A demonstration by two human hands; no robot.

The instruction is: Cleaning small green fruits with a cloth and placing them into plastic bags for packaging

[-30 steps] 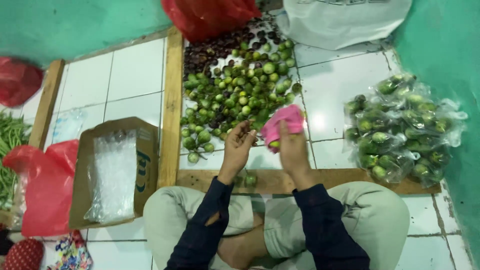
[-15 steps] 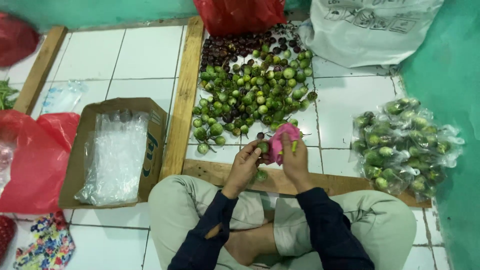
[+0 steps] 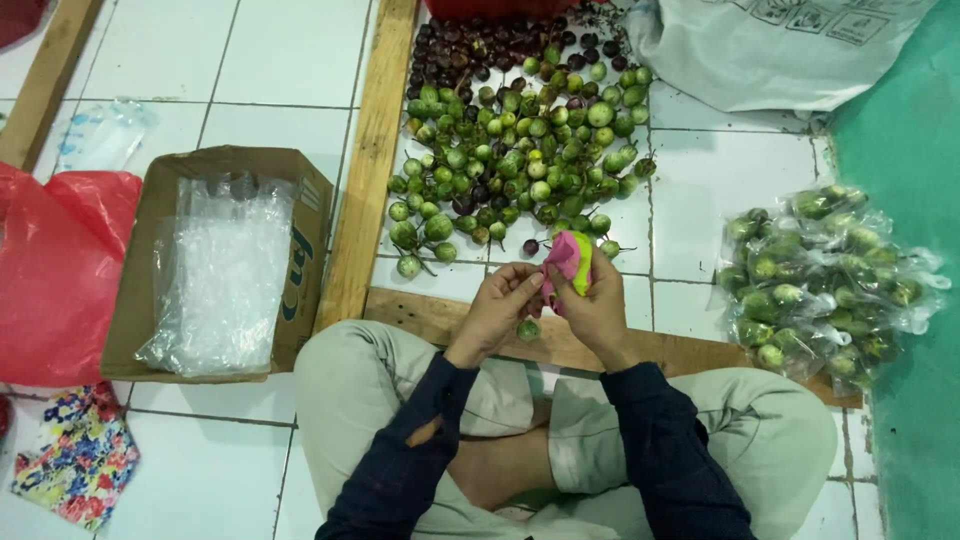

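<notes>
Pink-and-green wrapper (image 3: 570, 258): held between both hands above the wooden board (image 3: 420, 315), at the near edge of the green fruit pile (image 3: 520, 150). Right hand (image 3: 598, 310): grip clenched on the wrapper. Left hand (image 3: 500, 308): fingertips pinching the wrapper's edge. One small green fruit (image 3: 527, 329): just below the hands. Bagged fruit (image 3: 825, 280): floor, right. Cardboard box (image 3: 215, 255) of clear bags: left.

White tiled floor (image 3: 270, 60) bears green fruits (image 3: 520, 150), cardboard box (image 3: 160, 200)
</notes>
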